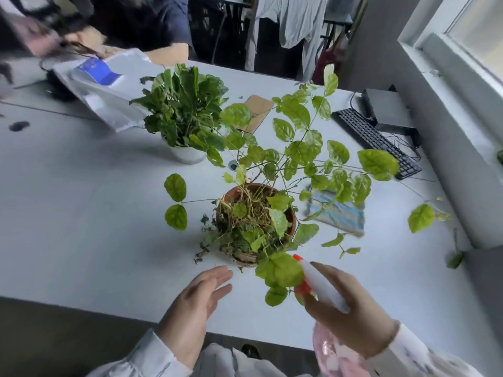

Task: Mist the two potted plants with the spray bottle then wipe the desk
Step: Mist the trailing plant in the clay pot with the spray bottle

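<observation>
Here, on the white desk, the dark-leaved plant in a white pot stands far and left of centre. Nearer, the left hand is held out with fingers straight, holding nothing, just left of the terracotta-potted plant with its long trailing stems. Right of that pot, the right hand grips the white spray bottle round its body, and the orange nozzle pokes out past the fingers among the near leaves. A striped cloth lies beyond, and a black keyboard lies farther right.

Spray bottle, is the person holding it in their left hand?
No, the right hand grips the spray bottle, while the left hand is open and holds nothing.
</observation>
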`<state>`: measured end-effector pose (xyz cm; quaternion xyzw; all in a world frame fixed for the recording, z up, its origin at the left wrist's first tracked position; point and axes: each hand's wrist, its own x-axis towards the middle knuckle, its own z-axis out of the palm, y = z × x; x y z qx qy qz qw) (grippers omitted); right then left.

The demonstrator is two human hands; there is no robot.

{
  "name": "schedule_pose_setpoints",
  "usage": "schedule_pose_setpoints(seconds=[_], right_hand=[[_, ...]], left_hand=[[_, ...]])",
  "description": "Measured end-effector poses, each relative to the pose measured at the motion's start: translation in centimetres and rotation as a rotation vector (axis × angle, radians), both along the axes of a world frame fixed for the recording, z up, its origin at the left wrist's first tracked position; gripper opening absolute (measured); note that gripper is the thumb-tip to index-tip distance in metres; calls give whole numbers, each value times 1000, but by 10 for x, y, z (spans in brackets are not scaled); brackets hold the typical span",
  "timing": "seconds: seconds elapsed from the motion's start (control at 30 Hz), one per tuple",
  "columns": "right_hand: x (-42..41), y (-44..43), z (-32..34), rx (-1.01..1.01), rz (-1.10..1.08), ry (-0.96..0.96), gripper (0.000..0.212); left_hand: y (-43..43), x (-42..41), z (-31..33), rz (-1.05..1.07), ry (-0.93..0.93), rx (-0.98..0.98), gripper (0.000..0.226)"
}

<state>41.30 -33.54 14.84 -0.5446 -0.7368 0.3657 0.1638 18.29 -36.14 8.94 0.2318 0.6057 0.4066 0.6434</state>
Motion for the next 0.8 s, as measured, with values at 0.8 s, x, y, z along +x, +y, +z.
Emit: schedule_pose_setpoints(seconds=[0.8], right_hand=[[55, 10, -9, -7, 118, 69, 33]], left_hand=[[5, 34, -4, 88, 9, -38, 36]])
